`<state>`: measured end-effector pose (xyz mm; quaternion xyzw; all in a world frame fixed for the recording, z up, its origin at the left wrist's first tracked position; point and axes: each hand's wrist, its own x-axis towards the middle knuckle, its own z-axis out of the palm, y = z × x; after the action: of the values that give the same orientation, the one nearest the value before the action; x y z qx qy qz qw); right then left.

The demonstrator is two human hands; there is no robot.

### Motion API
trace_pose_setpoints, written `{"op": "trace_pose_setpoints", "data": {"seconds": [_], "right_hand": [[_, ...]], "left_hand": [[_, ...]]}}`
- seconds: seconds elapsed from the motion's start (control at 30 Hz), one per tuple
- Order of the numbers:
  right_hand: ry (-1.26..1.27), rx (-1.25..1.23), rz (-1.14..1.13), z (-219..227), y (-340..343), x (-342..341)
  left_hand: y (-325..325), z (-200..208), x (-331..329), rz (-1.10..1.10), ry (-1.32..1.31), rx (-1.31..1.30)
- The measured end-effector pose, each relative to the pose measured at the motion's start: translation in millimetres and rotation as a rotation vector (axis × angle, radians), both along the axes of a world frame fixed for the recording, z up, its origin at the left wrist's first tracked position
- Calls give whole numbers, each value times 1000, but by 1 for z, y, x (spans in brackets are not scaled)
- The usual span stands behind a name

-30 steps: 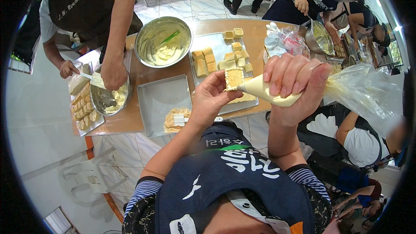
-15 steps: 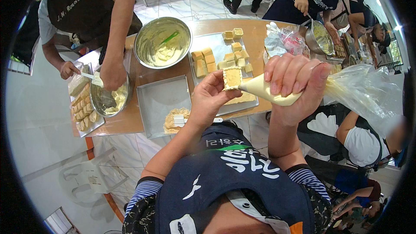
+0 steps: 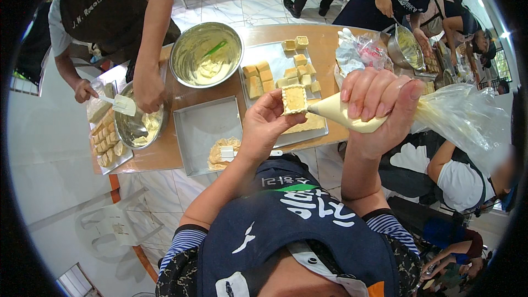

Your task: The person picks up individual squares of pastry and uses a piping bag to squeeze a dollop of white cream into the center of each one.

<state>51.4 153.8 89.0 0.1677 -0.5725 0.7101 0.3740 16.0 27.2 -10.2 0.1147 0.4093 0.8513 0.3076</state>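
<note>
My left hand point(image 3: 268, 124) holds a small square cake point(image 3: 295, 99) up between thumb and fingers, its top turned toward me. A piped border of pale cream runs round the edge of that top. My right hand point(image 3: 379, 107) is squeezed round a clear piping bag point(image 3: 344, 114) filled with pale yellow cream. The bag's metal tip meets the lower right corner of the cake. Behind my right fist the loose, twisted end of the bag trails off to the right.
Beyond my hands a tray point(image 3: 265, 49) carries several cake cubes point(image 3: 258, 80). Left of it stand a large steel bowl point(image 3: 179, 58) of cream with a green spatula point(image 3: 215, 48) and a shallow metal pan point(image 3: 203, 126) with crumbs and a white scraper. A co-worker at left works over another bowl point(image 3: 159, 132).
The piping bag and my right hand have shifted slightly to the right, with the tip at the cake's lower right corner. At left, the co-worker's white spatula has moved.
</note>
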Motion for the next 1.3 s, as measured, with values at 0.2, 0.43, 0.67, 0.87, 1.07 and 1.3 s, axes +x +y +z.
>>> {"op": "trace_pose_setpoints", "data": {"seconds": [0.2, 0.43, 0.67, 0.87, 1.07, 1.3], "right_hand": [[30, -41, -25, 5, 2, 3], [17, -173, -13, 4, 11, 4], [9, -101, -7, 2, 3, 2], [17, -76, -17, 2, 3, 1], [0, -58, -4, 1, 2, 3], [-6, -82, 15, 1, 1, 1]], "left_hand": [[0, 2, -1, 7, -8, -8], [0, 2, -1, 3, 12, 2], [1, 2, -1, 0, 28, -11], [1, 2, -2, -6, 26, -14], [2, 2, -2, -5, 34, -5], [3, 2, -1, -11, 19, 0]]}}
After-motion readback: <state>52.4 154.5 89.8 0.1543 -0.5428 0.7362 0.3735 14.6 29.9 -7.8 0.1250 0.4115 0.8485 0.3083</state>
